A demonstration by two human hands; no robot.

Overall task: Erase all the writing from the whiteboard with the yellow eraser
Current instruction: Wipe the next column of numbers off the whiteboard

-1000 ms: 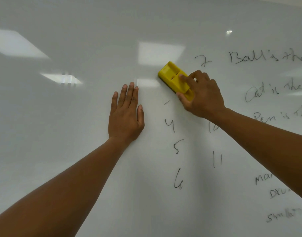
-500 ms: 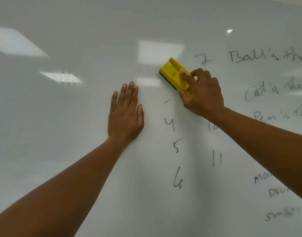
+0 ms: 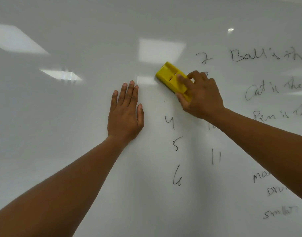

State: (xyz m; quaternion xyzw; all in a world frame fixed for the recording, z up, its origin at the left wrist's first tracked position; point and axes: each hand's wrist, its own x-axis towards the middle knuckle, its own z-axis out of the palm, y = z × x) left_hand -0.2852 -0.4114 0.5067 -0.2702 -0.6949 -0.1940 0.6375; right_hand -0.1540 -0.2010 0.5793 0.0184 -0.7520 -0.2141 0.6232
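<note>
The right hand point(image 3: 200, 95) is gripping the yellow eraser point(image 3: 172, 79), fingers curled tight around it, pressing it against the whiteboard point(image 3: 78, 117) at the top of the number column. The left hand point(image 3: 125, 113) is lying flat and open on the board, holding nothing. The left part is looking clean; 4, 5, 6, 11 and the sentences point(image 3: 266, 86) are waiting. The rightmost words are running out of view, and the arm is covering some.
</note>
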